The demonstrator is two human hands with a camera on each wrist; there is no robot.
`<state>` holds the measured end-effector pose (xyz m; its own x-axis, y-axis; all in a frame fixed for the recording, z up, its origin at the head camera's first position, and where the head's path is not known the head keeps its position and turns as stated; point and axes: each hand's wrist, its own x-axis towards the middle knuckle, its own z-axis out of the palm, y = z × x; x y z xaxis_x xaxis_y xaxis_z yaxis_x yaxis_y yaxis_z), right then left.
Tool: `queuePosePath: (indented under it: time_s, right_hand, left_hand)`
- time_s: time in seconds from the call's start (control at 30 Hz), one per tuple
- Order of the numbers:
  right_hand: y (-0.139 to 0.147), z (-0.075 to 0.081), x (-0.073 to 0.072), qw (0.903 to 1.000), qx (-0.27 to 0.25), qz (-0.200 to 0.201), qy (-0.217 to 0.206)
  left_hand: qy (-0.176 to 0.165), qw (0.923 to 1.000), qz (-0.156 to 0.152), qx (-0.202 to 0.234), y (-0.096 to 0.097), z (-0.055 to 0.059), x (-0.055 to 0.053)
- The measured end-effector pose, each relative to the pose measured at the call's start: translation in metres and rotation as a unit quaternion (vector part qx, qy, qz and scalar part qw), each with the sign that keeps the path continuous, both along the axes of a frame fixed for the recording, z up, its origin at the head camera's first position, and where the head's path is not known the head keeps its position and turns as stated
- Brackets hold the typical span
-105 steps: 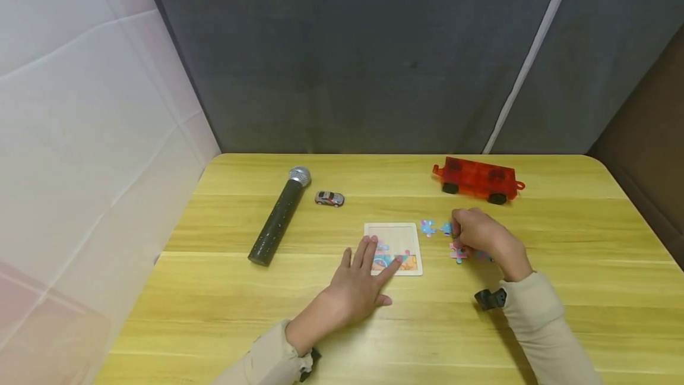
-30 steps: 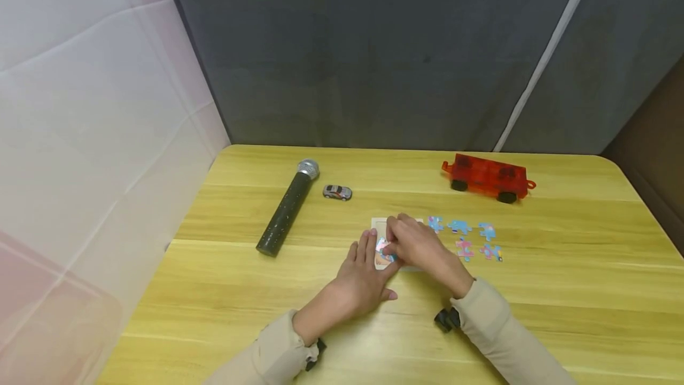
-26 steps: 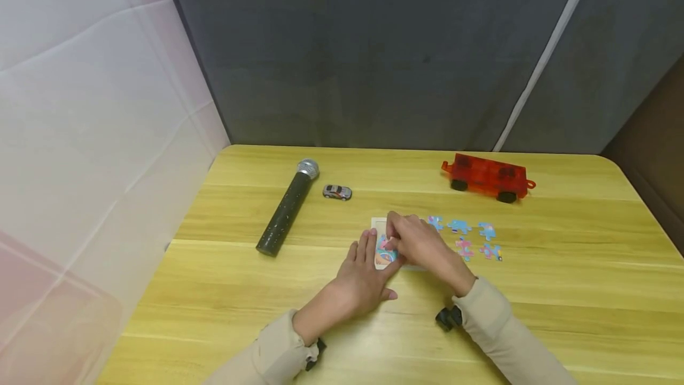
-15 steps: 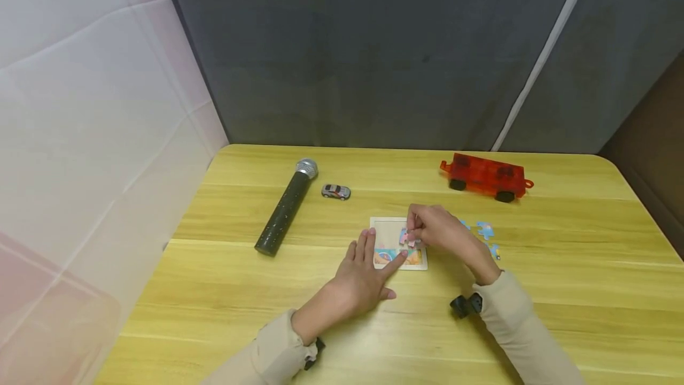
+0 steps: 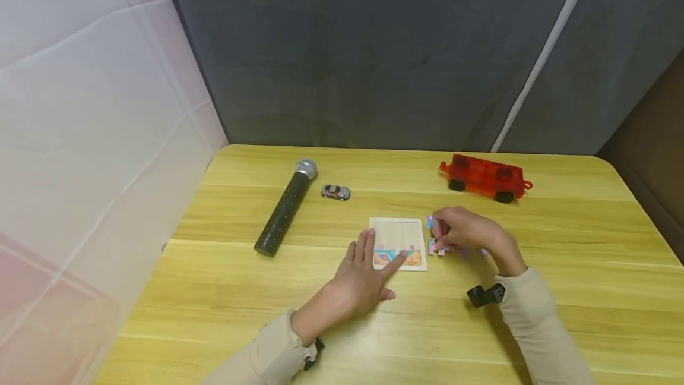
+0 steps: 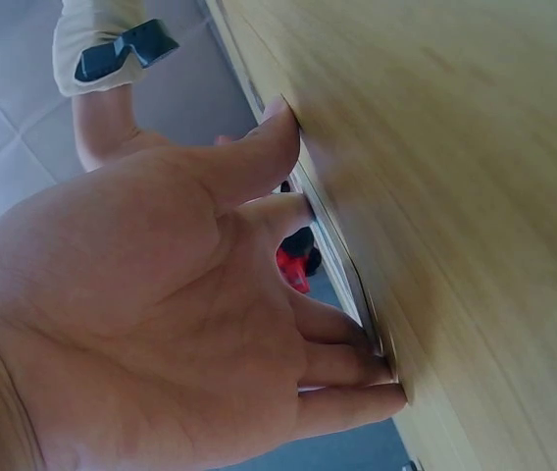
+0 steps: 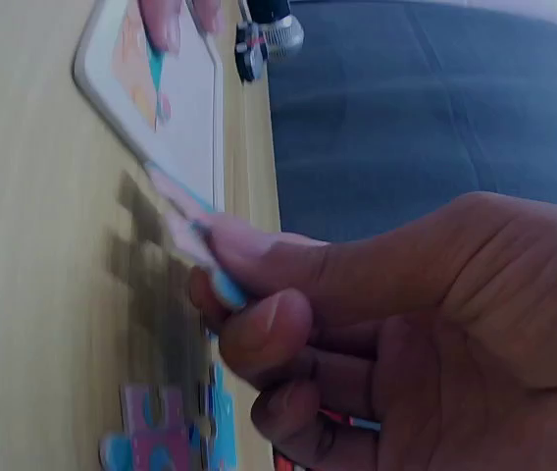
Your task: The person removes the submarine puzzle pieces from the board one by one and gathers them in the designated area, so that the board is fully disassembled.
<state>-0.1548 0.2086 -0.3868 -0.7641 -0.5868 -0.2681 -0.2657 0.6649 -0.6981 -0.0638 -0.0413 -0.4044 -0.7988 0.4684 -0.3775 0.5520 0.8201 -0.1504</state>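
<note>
A square wooden puzzle tray (image 5: 398, 233) lies mid-table, its bottom row filled with orange and blue jigsaw pieces (image 5: 412, 258). My left hand (image 5: 359, 287) rests on it, fingers straight and thumb apart; in the left wrist view, the palm of this hand (image 6: 161, 285) shows with fingertips at the tray's edge. Just right of the tray, my right hand (image 5: 472, 233) pinches a pink and blue jigsaw piece (image 5: 435, 247). The right wrist view shows this piece (image 7: 182, 224) between thumb and fingers, tilted above the table. Loose jigsaw pieces (image 7: 156, 422) lie beneath that hand, partly hidden.
Behind the tray on the left are a black microphone (image 5: 285, 210) and a small silver toy car (image 5: 335, 192). A red toy wagon (image 5: 483, 177) stands at the back right. A dark grey partition (image 5: 342, 58) rises behind the table.
My right hand took a jigsaw piece from the loose ones, held it over the tray's left, then right side. Now it has moved right, off the tray, still pinching the piece. My left hand stays put.
</note>
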Motion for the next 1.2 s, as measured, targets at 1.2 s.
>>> queuePosePath:
  time_s: [1.2]
  right_hand:
    - [-0.018,-0.004,0.01,0.9747,0.184,-0.08,0.099]
  left_hand:
    - [0.013,0.9998,-0.011,-0.014,0.0,-0.001,0.0]
